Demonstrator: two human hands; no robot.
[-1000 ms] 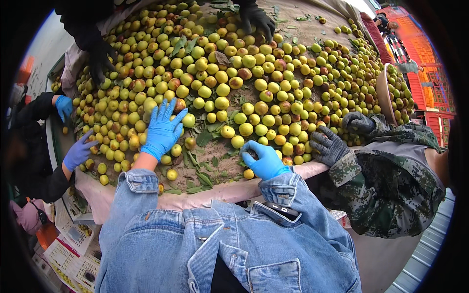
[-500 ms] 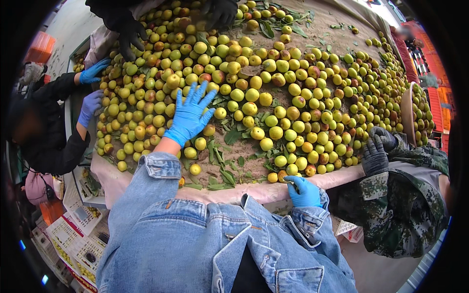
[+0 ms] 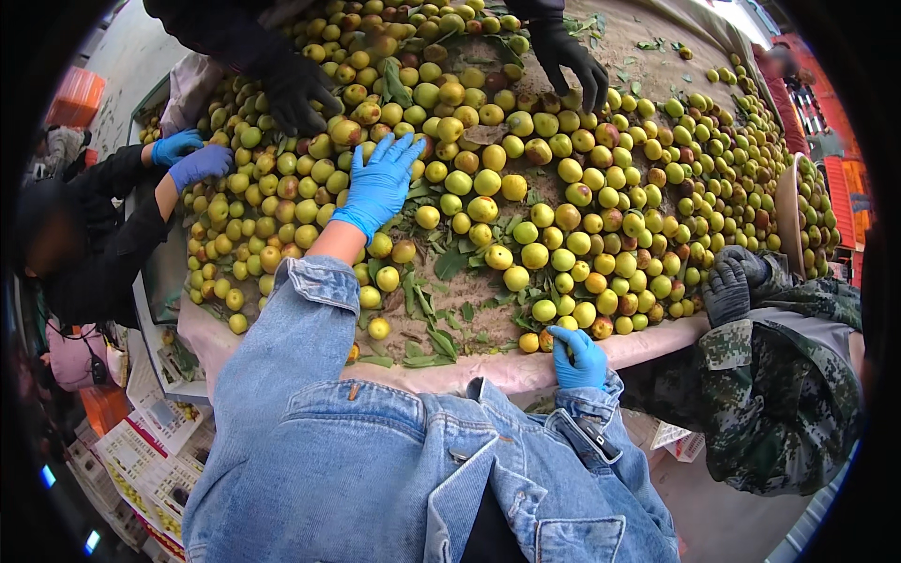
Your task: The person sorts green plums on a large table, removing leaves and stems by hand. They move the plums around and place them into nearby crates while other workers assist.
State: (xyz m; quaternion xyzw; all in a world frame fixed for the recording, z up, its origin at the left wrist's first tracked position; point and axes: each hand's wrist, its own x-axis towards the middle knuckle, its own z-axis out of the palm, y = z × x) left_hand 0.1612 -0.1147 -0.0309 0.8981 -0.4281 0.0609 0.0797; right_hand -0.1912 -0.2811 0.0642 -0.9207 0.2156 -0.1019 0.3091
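left hand (image 3: pixel 377 183): blue glove, stretched out over the fruit pile (image 3: pixel 526 178), fingers (image 3: pixel 405 148) spread apart and flat, palm down, resting on or just above the fruit; held nothing.
right hand (image 3: pixel 579 358): blue glove, at the near edge of the worktop (image 3: pixel 441 373), fingers (image 3: pixel 563 340) curled down beside a yellow-green fruit (image 3: pixel 543 311); couldn't tell if they gripped anything.
fruit pile: small round fruits, yellow-green, some with red-brown blush, spread across most of the worktop; densest in the middle and far side, thinner near the person's edge.
leaves (image 3: pixel 427 310): green, loose, scattered on the bare patch between the two hands and among the fruit.
worktop: covered in a brownish cloth, pale pink rim on the near side.
sleeves (image 3: pixel 300 347): blue denim jacket, both forearms came in from the lower edge.
co-worker left: two blue-gloved hands (image 3: pixel 188 159) on the fruit at the left edge, dark sleeves.
co-worker far side: two black-gloved hands (image 3: pixel 291 89), one at upper left and one at upper middle, both on the fruit.
co-worker right: camouflage jacket (image 3: pixel 779 394), dark gloves (image 3: pixel 732 281) at the right edge of the pile.
basket (image 3: pixel 788 211): shallow, round, at the right side, with fruit in it.
printed cartons (image 3: pixel 141 460): stacked below left, by the floor.
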